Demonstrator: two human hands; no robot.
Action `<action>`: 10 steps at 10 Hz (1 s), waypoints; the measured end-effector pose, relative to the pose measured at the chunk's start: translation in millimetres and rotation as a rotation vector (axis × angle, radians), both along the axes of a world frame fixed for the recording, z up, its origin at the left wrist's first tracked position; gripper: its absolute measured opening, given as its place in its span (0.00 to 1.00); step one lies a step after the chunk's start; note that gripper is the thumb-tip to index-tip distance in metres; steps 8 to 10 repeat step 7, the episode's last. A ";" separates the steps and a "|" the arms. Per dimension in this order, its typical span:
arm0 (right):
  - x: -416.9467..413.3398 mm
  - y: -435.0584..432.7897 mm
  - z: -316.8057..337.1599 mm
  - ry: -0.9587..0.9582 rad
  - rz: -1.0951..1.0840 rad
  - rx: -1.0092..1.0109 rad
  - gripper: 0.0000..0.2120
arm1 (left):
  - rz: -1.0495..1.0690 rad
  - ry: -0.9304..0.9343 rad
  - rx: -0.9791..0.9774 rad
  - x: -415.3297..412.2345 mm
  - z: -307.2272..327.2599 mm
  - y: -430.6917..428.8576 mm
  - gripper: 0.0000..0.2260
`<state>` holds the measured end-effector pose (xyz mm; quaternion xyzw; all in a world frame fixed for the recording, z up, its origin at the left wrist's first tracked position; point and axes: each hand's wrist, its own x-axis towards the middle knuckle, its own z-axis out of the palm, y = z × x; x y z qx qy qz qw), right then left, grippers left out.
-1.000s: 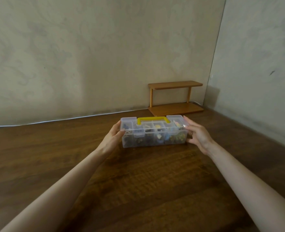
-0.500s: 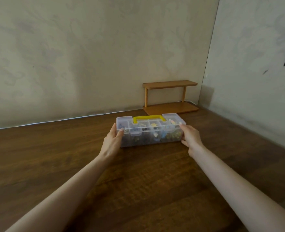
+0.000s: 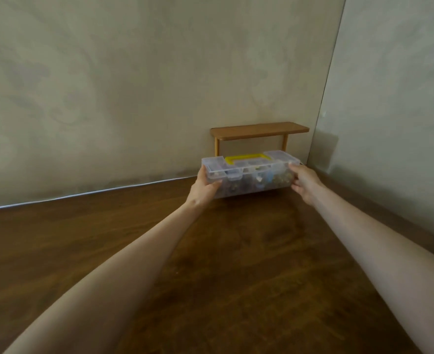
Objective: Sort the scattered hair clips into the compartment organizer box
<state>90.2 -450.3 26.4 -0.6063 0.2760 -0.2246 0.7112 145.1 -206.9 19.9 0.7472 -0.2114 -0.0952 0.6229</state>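
Organizer box (image 3: 249, 176) sat at the far end of the wooden table (image 3: 210, 264), directly in front of the small wooden shelf (image 3: 259, 130) and close to the back wall. Whether it rested on the table or was held just off it, I couldn't tell; a thin shadow showed under its right end.

Key relation: the box's long axis ran left-right across the view, parallel to the shelf's top board. Left hand (image 3: 205, 187) clamped the left short end, right hand (image 3: 304, 181) the right short end, fingers wrapped round the corners. Both arms were stretched nearly full length, box straight ahead between them, neither hand obviously nearer. My read: any next move had to be a two-handed slide or lift along the arms' line, either under the shelf or back toward the body.

Box itself: clear plastic, lid closed, yellow carry handle (image 3: 246, 158) on top, one clear latch visible on the front face. Through the walls, small mixed-colour items filled the compartments; probably the hair clips, too blurred to pick out singly.

No loose clips showed on the table in front of the shelf, so sorting looked done and this looked like stowing.
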 end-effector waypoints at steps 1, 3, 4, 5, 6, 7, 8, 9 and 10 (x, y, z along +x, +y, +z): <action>25.4 -26.5 -5.4 -0.052 -0.001 0.007 0.21 | 0.016 0.035 0.004 23.3 -3.2 -26.4 0.30; 60.4 -55.1 -14.3 -0.031 -0.011 -0.031 0.25 | -0.011 0.043 0.022 53.3 -5.2 -63.7 0.27; 70.7 -59.9 -14.9 0.027 -0.001 -0.093 0.27 | -0.022 0.038 -0.001 60.0 -7.0 -71.9 0.28; 80.3 -66.9 -15.7 0.058 0.004 -0.129 0.26 | -0.039 0.067 -0.037 64.9 -9.8 -72.7 0.30; 77.0 -63.4 -12.7 0.093 -0.023 -0.136 0.25 | -0.087 0.079 -0.041 57.5 -5.8 -65.2 0.33; 64.9 -54.5 -14.7 0.122 -0.115 -0.166 0.25 | -0.089 0.038 -0.008 46.0 -8.4 -49.2 0.31; 64.9 -54.5 -14.7 0.122 -0.115 -0.166 0.25 | -0.089 0.038 -0.008 46.0 -8.4 -49.2 0.31; 64.9 -54.5 -14.7 0.122 -0.115 -0.166 0.25 | -0.089 0.038 -0.008 46.0 -8.4 -49.2 0.31; 64.9 -54.5 -14.7 0.122 -0.115 -0.166 0.25 | -0.089 0.038 -0.008 46.0 -8.4 -49.2 0.31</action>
